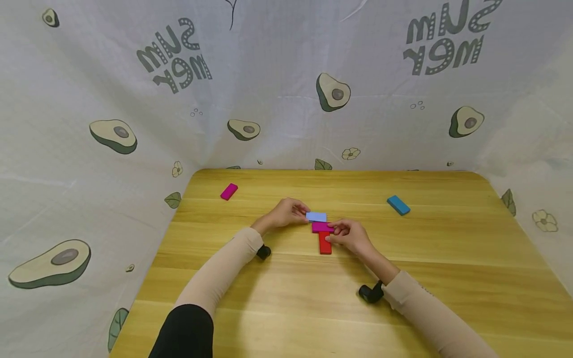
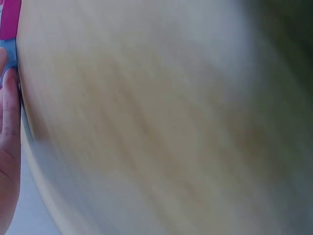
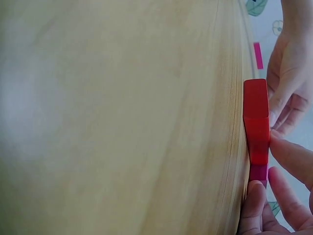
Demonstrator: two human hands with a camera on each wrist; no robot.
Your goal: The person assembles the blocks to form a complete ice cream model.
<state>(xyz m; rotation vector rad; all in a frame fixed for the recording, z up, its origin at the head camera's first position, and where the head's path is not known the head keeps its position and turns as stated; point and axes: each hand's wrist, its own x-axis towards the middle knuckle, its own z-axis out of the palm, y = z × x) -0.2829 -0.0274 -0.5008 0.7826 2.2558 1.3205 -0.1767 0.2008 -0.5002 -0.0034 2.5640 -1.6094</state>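
In the head view, my left hand [image 1: 288, 213] pinches the left end of a light blue block [image 1: 317, 217] between thumb and fingers. Directly below that block lies a magenta block [image 1: 320, 227], and a red block [image 1: 325, 244] extends from its near side toward me, like the stem of a T. My right hand [image 1: 353, 236] touches both from the right, its thumb on top of the red block and its fingertips at the magenta block's right end. The right wrist view shows the red block [image 3: 257, 117] end-on, with fingertips [image 3: 254, 198] beside the magenta one [image 3: 258, 172].
Another magenta block [image 1: 229, 192] lies at the table's back left. A darker blue block [image 1: 398, 205] sits at the back right. The wooden table [image 1: 286, 308] meets a white avocado-print cloth [image 1: 277, 79] at its back and sides.
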